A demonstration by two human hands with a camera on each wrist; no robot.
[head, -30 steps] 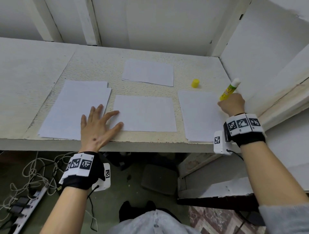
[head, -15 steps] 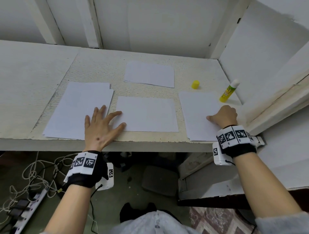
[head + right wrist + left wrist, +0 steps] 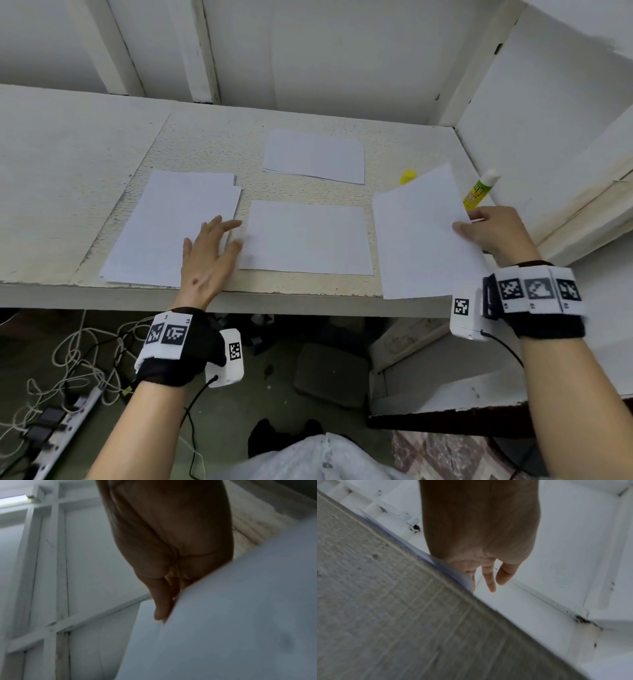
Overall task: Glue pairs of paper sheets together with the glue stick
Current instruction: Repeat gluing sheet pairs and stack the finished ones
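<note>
While the glue stick [image 3: 478,189] stands uncapped by the wall, the right hand [image 3: 493,234] now pinches a lifted right-side sheet [image 3: 421,233], which lay flat half a second ago.
Left hand [image 3: 209,253] stays flat and spread on the left stack [image 3: 164,222]; yellow cap [image 3: 407,176] half hidden behind the sheet; right wrist view shows thumb and fingers [image 3: 163,605] closed on the paper's edge; left wrist view shows straight fingers [image 3: 489,577] over the table edge [image 3: 402,601].

White panelled wall [image 3: 342,51], worn table [image 3: 85,171], cables on floor [image 3: 68,359]
</note>
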